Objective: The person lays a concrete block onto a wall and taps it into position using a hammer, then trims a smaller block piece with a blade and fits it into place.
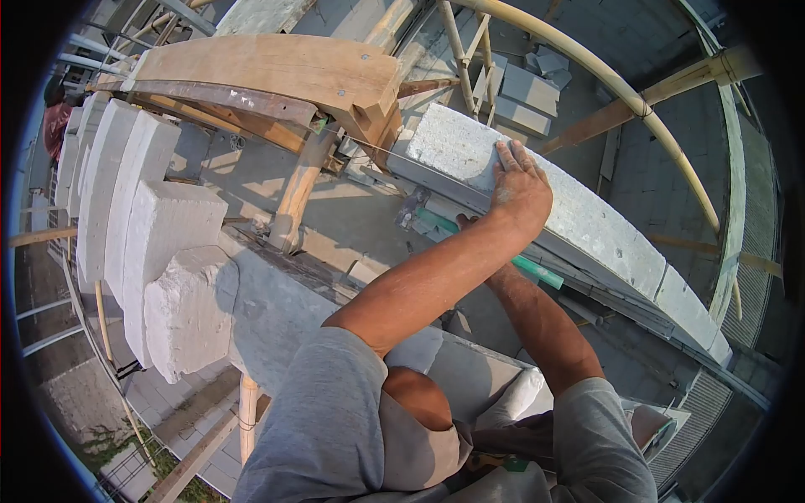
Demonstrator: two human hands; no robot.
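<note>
My left hand (521, 180) lies with its fingers stretched out on the top face of a white aerated concrete block (444, 147) in a curved wall course. My left forearm crosses over my right arm. Below it, a little of my right hand (467, 220) shows at the inner side of the wall; most of its fingers are hidden. A long green bar (537, 272) runs beside the wall, passing behind my arms close to the right hand. Whether that hand grips it cannot be made out. A thin string (356, 141) stretches toward the block's near end.
A curved wooden beam (268, 63) stands at the upper left. White blocks (155, 210) are stacked at the left on a grey board (285, 302). Bamboo poles (662, 126) frame the right side. Grey blocks (528, 92) lie on the floor lower down. Another person (57, 126) is at the far left edge.
</note>
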